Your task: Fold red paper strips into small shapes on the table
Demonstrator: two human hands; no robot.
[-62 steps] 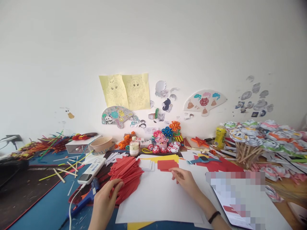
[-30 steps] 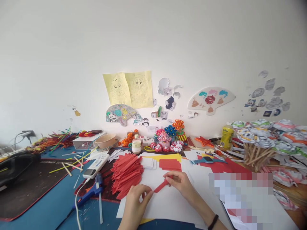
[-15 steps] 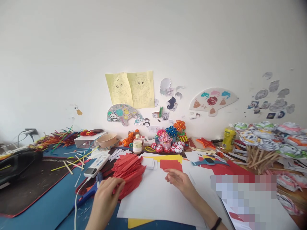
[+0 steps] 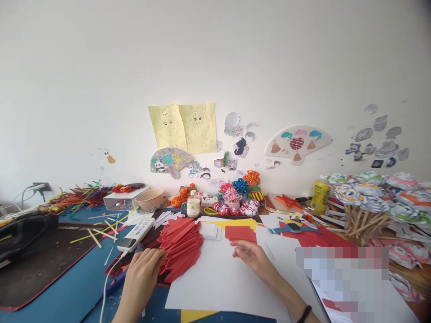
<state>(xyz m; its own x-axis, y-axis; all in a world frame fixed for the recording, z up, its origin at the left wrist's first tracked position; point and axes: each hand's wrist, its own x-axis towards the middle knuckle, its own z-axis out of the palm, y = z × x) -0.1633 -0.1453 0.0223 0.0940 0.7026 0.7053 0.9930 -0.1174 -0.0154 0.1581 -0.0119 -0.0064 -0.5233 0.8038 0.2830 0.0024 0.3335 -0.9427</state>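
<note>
My left hand [image 4: 143,271] rests with loose fingers against the left side of a heap of folded red paper pieces [image 4: 182,244]. My right hand [image 4: 252,255] lies on a large white sheet [image 4: 222,282], fingers spread, just below a small stack of red paper squares [image 4: 240,233]. Neither hand grips anything that I can see. A black band circles my right wrist [image 4: 302,313].
A blue glue gun [image 4: 117,279] with a white cord lies beside my left hand. A white remote [image 4: 136,234], small white paper squares [image 4: 208,230], a bottle [image 4: 193,205], paper flowers [image 4: 237,197], a wooden bowl [image 4: 150,198], a yellow bottle [image 4: 319,194] and stick-mounted paper flowers [image 4: 367,197] crowd the desk.
One second ago both hands held a folded red piece over the white sheet. Since then my left hand has carried it to the red heap and my right hand has gone back toward the red squares.
</note>
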